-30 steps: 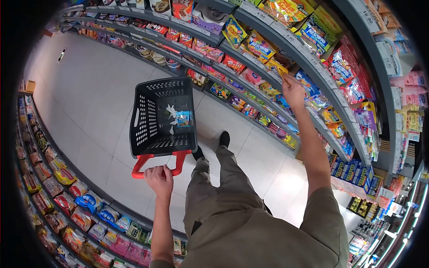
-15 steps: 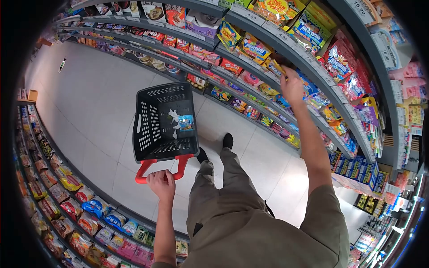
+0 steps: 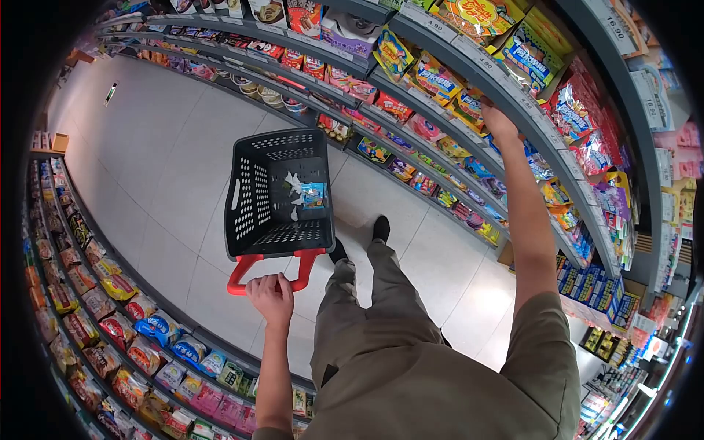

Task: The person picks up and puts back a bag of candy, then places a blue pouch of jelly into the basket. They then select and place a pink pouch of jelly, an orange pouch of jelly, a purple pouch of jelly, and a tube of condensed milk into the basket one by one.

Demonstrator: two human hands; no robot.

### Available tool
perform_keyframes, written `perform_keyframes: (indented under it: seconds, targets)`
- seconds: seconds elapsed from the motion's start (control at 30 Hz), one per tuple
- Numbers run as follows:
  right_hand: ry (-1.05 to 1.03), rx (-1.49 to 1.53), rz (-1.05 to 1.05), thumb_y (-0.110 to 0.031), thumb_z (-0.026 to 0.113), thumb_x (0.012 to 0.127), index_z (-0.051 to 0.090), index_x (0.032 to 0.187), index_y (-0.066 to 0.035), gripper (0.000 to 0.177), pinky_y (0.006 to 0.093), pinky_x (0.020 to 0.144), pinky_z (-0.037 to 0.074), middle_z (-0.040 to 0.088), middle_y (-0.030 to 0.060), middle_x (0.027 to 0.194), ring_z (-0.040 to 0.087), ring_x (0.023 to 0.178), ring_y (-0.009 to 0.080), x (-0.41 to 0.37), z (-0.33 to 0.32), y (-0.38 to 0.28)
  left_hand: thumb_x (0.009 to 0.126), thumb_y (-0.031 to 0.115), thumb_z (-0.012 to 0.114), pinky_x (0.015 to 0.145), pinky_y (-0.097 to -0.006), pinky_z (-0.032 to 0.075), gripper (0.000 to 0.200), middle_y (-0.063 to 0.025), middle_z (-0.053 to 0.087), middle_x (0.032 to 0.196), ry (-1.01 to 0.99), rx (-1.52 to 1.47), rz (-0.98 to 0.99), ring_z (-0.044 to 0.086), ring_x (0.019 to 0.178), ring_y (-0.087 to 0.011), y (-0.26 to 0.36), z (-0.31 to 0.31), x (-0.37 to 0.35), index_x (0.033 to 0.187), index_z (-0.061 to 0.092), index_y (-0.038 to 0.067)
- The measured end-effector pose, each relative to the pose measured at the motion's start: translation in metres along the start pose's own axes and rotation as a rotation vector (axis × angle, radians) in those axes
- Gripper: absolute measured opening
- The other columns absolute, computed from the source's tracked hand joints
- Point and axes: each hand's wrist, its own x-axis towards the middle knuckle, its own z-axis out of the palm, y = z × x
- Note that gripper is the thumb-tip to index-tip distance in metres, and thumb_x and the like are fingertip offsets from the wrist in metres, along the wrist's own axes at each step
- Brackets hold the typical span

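Observation:
My left hand [image 3: 271, 298] is closed around the red handle [image 3: 302, 273] of a dark grey rolling basket [image 3: 246, 205]. Inside the basket lie a small blue packet [image 3: 314, 195] and some crumpled white pieces that I cannot make out. My right arm stretches to the shelves on the right. There my right hand [image 3: 500, 123] pinches the right edge of a yellow candy bag [image 3: 467, 110], which faces outward at the shelf; its fingertips are partly hidden. Beside that bag is another yellow and blue candy bag [image 3: 434, 78].
Candy shelves with a price rail [image 3: 506, 77] curve along the right and top. Shelves of bagged snacks [image 3: 158, 326] line the left. My shoe [image 3: 380, 229] stands on the tiled floor [image 3: 161, 161] near the basket. Blue boxes [image 3: 587, 290] are stacked at the right.
The yellow candy bag at my right hand has gone from tilted to facing outward, more in line with the shelf. My left hand stays on the handle. The whole view has shifted slightly.

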Motion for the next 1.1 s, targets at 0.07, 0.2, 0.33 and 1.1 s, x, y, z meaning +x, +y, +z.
perform_keyframes:
  seconds: [0.07, 0.2, 0.33, 1.1]
  targets:
    - [0.013, -0.024, -0.082, -0.034, 0.059, 0.094, 0.068, 0.116, -0.007, 0.036, 0.0496, 0.097, 0.046, 0.068, 0.0192, 0.115, 0.061, 0.109, 0.0425, 0.002, 0.002, 0.006, 0.085, 0.012, 0.065, 0.084, -0.0422, 0.04, 0.014, -0.0063, 0.063, 0.071, 0.003, 0.01, 0.007, 0.056, 0.077, -0.0281, -0.001, 0.001, 0.0, 0.073, 0.065, 0.005]
    - [-0.001, -0.016, -0.088, -0.032, 0.056, 0.095, 0.068, 0.118, -0.007, 0.035, 0.0477, 0.098, 0.045, 0.067, 0.0186, 0.119, 0.06, 0.111, 0.0422, 0.001, 0.0, 0.015, 0.085, 0.012, 0.065, 0.085, -0.0421, 0.039, 0.014, -0.0062, 0.063, 0.071, -0.005, 0.003, 0.004, 0.056, 0.077, -0.028, 0.0, 0.001, 0.0, 0.073, 0.065, 0.005]
    - [-0.204, -0.039, -0.011, -0.034, 0.052, 0.096, 0.06, 0.132, -0.013, 0.043, 0.0487, 0.109, 0.038, 0.061, 0.0153, 0.133, 0.053, 0.126, 0.0377, 0.005, -0.019, 0.006, 0.086, 0.013, 0.065, 0.086, -0.0422, 0.039, 0.014, -0.0062, 0.063, 0.071, -0.03, 0.013, -0.007, 0.056, 0.076, -0.028, 0.001, -0.001, 0.002, 0.073, 0.066, 0.005]
    - [-0.187, -0.213, -0.061, -0.036, 0.035, 0.102, 0.052, 0.139, -0.015, 0.045, 0.0529, 0.115, 0.028, 0.054, 0.0114, 0.144, 0.048, 0.134, 0.0296, 0.005, -0.01, 0.029, 0.087, 0.014, 0.066, 0.086, -0.0431, 0.04, 0.016, -0.0084, 0.063, 0.072, -0.017, 0.019, 0.024, 0.056, 0.08, -0.0292, -0.003, 0.001, 0.007, 0.073, 0.064, 0.005]
